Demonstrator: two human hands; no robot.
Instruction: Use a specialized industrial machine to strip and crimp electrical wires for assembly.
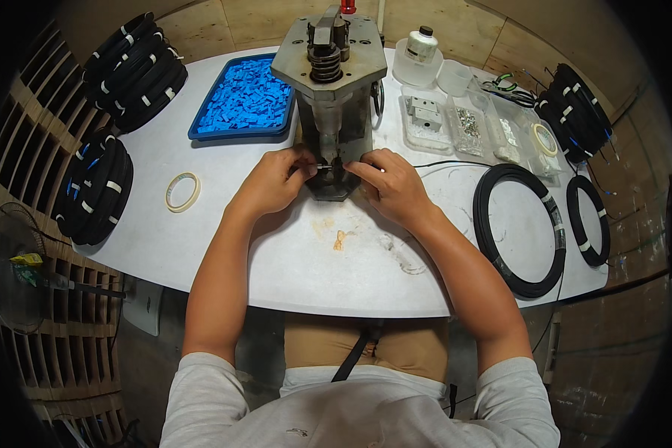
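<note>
Right at the middle of the white desk (224, 246), the left hand (272, 183) and the right hand (392, 187) pinch a small dark cable end (327, 167) between closed fingertips, just at the foot of the grey metal press (332, 82), which blocks the view behind it. Beside the left hand lies a roll of pale tape (182, 192), with a blue tray of blue bits (243, 101) at the far left edge; by the right hand lie two black cable coils (519, 231), with clear boxes (467, 123) and a white bottle (420, 46) at the far right edge. More black coils (134, 71) hang past the desk's left side, above a wooden slat floor.
</note>
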